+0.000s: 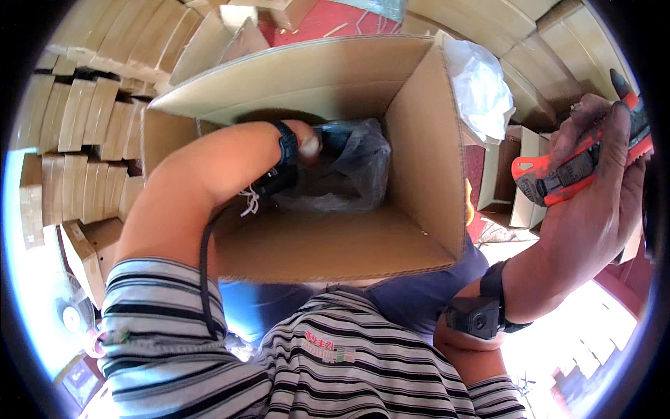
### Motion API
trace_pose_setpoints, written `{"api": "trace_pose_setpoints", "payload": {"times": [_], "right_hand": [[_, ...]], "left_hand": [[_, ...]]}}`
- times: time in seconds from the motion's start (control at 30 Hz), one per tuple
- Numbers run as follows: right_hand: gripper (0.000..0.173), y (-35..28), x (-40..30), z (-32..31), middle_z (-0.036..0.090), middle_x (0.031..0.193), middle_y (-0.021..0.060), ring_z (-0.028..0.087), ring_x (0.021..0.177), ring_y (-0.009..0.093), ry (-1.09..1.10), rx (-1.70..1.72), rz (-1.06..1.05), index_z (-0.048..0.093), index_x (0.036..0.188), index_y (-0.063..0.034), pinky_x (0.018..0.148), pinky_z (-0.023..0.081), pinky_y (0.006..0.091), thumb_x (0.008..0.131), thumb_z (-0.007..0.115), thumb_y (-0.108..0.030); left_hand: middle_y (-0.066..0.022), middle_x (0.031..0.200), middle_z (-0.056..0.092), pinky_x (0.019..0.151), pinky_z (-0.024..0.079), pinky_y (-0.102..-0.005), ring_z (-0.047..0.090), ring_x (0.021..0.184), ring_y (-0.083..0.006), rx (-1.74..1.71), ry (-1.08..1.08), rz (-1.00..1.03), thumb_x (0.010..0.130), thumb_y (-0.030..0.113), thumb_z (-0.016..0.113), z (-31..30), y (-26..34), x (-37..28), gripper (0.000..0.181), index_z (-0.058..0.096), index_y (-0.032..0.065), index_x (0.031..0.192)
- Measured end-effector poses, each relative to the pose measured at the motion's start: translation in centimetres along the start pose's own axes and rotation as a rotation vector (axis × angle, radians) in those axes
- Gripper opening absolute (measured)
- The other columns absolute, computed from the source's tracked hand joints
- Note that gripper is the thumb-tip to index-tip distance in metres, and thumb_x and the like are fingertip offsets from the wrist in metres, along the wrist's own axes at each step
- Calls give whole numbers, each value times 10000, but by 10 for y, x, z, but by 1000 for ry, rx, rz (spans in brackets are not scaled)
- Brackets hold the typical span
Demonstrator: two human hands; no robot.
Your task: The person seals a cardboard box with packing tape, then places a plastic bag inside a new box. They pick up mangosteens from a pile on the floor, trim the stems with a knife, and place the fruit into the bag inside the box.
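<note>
An open cardboard box [424, 157] stands in front of my torso. My left hand [306, 141] reaches down inside it, next to a clear plastic bag [369, 173] on the box's bottom. Its fingers are mostly hidden, so I cannot tell whether they grip the bag. A dark item with a white cord [252, 201] shows beneath my left wrist. Raised at the far right, outside the box, my right hand [612, 141] is closed around a red and black utility knife [568, 175].
Stacked cardboard boxes [78, 115] line the left side, and larger cartons [523, 47] stand at the upper right. White plastic wrapping [479, 86] hangs by the box's far right corner. A smaller open carton [502, 178] is to the right. A fan [70, 317] stands at lower left.
</note>
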State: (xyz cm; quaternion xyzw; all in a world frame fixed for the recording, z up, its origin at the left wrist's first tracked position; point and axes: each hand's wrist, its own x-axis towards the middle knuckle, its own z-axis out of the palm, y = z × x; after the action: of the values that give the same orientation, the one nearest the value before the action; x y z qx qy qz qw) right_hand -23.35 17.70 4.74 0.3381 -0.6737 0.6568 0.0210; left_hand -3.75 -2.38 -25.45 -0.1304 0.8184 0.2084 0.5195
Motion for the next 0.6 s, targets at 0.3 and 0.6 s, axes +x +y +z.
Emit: {"api": "trace_pose_setpoints", "payload": {"times": [0.3,0.6], "right_hand": [[220,-28,-11,1,595,810,83,543,619,106,-206,168,34,517,1061,-20,523,419,204,951,547,-208],[419,-128,-115,55,512,758,47,447,532,52,-1087,514,180,391,1253,49,473,358,163,904,529,-137]], "left_hand": [[-238,1173,577,974,399,-435,523,1132,-381,-89,707,209,909,353,542,-61,56,-257,540,447,-15,1293],[-103,1075,626,881,481,-292,590,995,-160,-880,1599,-50,916,123,577,120,29,-411,375,501,25,1270]]}}
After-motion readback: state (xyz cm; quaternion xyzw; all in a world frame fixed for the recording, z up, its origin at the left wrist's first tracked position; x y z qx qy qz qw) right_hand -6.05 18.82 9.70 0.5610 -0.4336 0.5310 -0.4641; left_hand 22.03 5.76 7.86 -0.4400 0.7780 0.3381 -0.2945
